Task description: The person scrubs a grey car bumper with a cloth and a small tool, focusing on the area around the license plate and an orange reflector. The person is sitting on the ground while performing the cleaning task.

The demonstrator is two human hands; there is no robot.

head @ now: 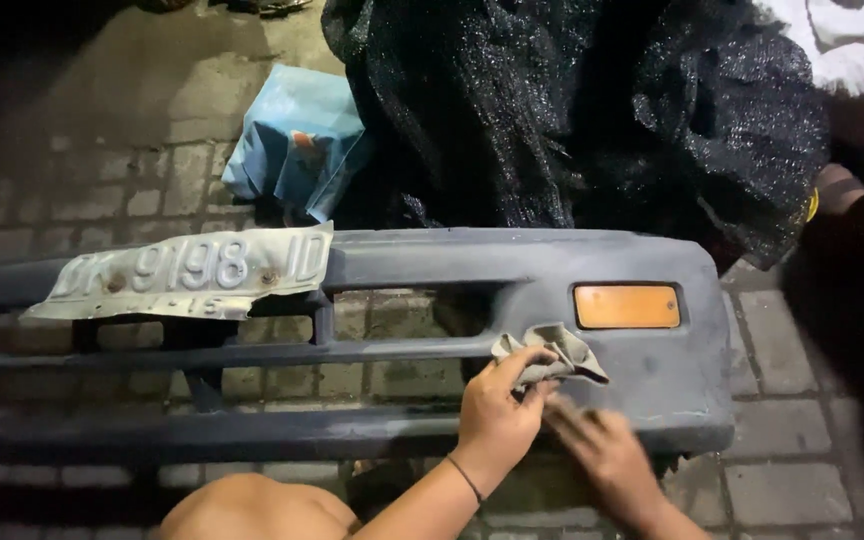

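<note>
A grey car bumper (652, 380) lies on brick paving, with an orange lamp (627, 306) set in its right end. My left hand (497, 412), a thin band on its wrist, pinches a crumpled grey rag or abrasive sheet (552, 352) against the bumper just below and left of the lamp. Beside it, my right hand (602, 452) is blurred, with its fingers laid flat on the bumper's lower face and nothing in it.
A bent, worn number plate (187, 275) rests on the bumper's left half. Behind stand a black glittery tarp (572, 110) and a blue bag (297, 140). My bare knee (252, 508) is at the bottom edge. Another person's limb (852, 205) shows at far right.
</note>
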